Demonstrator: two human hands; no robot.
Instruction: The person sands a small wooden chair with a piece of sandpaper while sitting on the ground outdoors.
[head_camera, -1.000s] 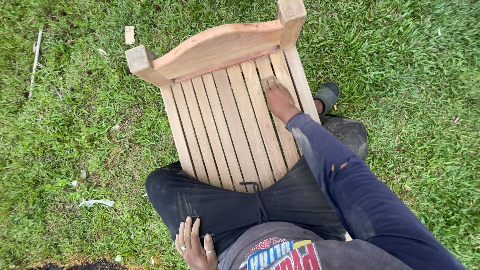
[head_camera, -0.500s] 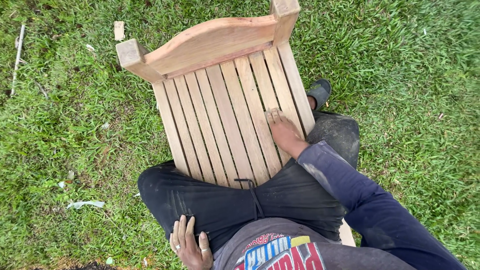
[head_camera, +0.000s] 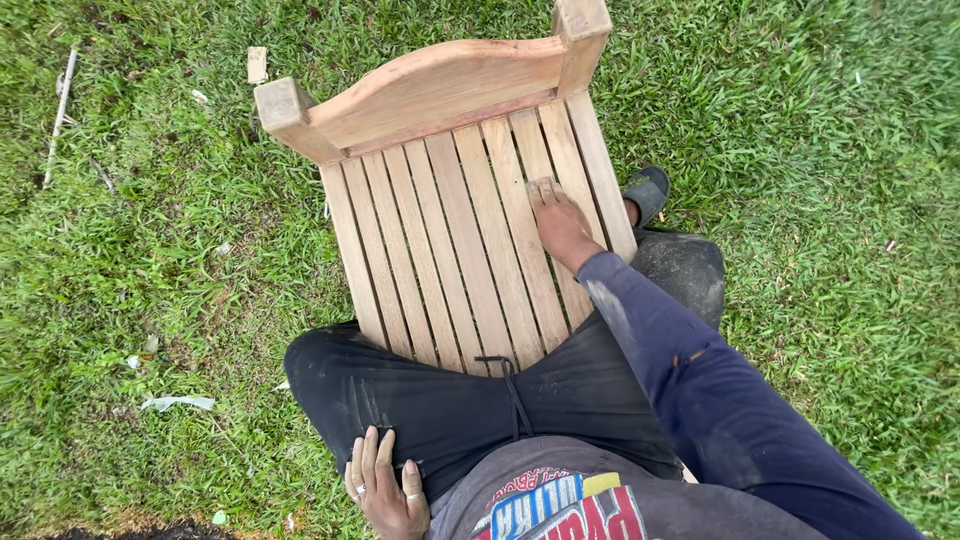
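Right hand (head_camera: 560, 225) flat, fingers together, on slats of wooden chair back (head_camera: 470, 250) (slats running lengthwise ahead); left hand (head_camera: 388, 490) spread on thigh, holding nothing.

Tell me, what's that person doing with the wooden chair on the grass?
A person is bent over a wooden slatted chair back that lies on the grass. Their right hand is pressed flat on the slats, palm down, near the right edge. Their left hand rests on their own thigh, on the black trousers, holding nothing. A dark shoe shows just beside the chair's right side. Small wood scraps and bits of litter lie in the grass to the left.
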